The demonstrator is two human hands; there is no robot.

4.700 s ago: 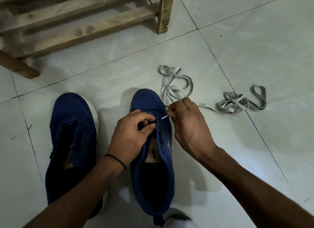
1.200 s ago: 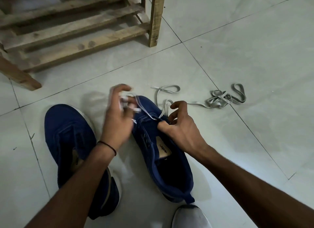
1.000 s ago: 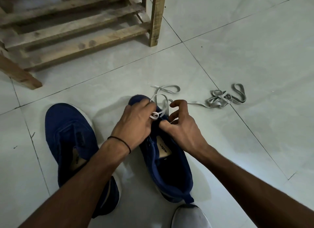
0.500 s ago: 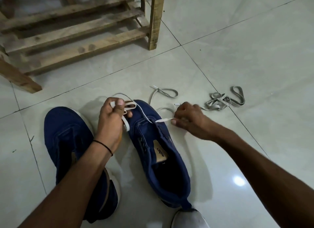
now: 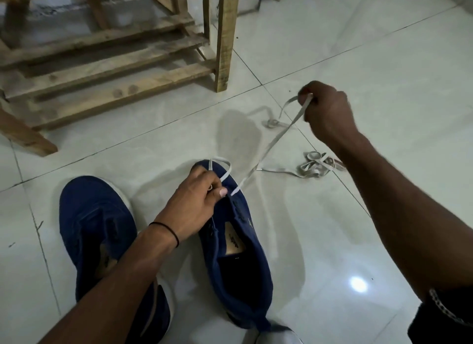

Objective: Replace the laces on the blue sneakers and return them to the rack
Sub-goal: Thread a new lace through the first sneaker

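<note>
Left hand [image 5: 197, 203] pins the sneaker [image 5: 238, 241] to the floor [image 5: 358, 49], fingers pinching one lace [image 5: 271, 145] end at the toe eyelets, presumably so the right hand [image 5: 325, 113], fingers curled round the other end, can draw it taut; second sneaker [image 5: 94, 228] unlaced beside it, rack [image 5: 115, 69] beyond.

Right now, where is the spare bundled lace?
In the head view, the spare lace lies bunched on the floor, right of the sneaker being laced and just left of the right forearm.

Thin black band [image 5: 167, 233] behind left hand [image 5: 197, 201], dark right sleeve [image 5: 445, 325], silvery chain [image 5: 440, 308]
</note>
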